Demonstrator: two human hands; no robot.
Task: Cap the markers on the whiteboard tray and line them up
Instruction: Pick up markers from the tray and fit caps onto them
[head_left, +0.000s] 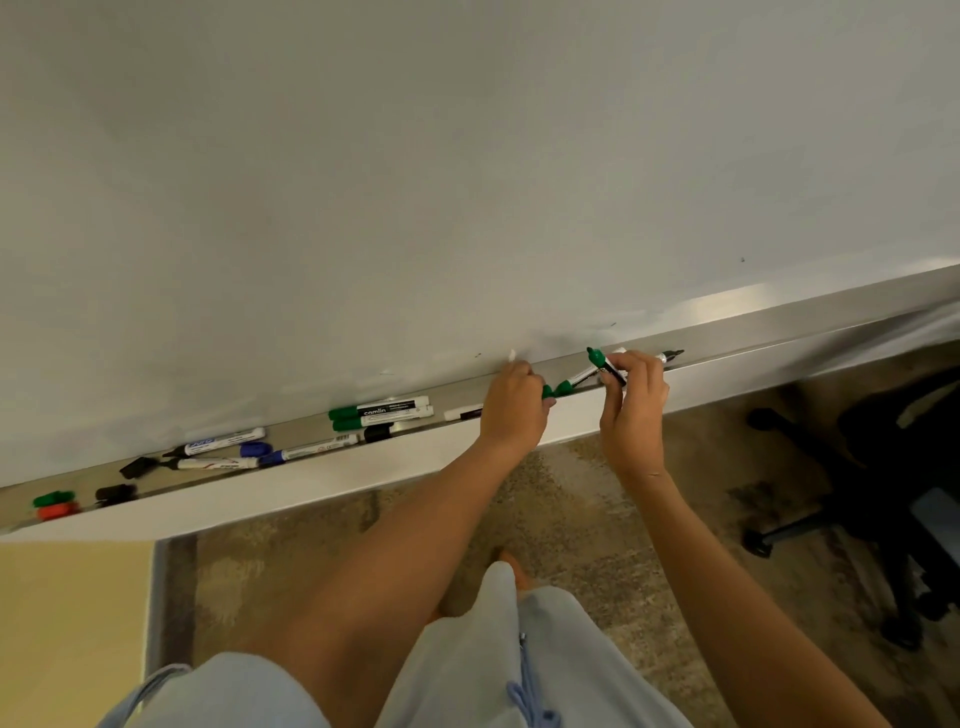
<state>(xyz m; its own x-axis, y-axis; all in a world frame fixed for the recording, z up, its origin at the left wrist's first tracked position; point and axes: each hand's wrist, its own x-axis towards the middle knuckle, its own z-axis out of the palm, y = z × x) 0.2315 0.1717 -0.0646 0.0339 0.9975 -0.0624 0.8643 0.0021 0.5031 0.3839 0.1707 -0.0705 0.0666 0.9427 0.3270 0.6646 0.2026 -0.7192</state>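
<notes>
While left hand pinches green cap, right hand grips marker.

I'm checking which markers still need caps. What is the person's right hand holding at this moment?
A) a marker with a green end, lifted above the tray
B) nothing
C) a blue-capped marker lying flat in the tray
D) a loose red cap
A: the right hand pinches a green-ended marker, raised at a tilt above the tray, while the red cap lies far to the left in the tray.
</notes>
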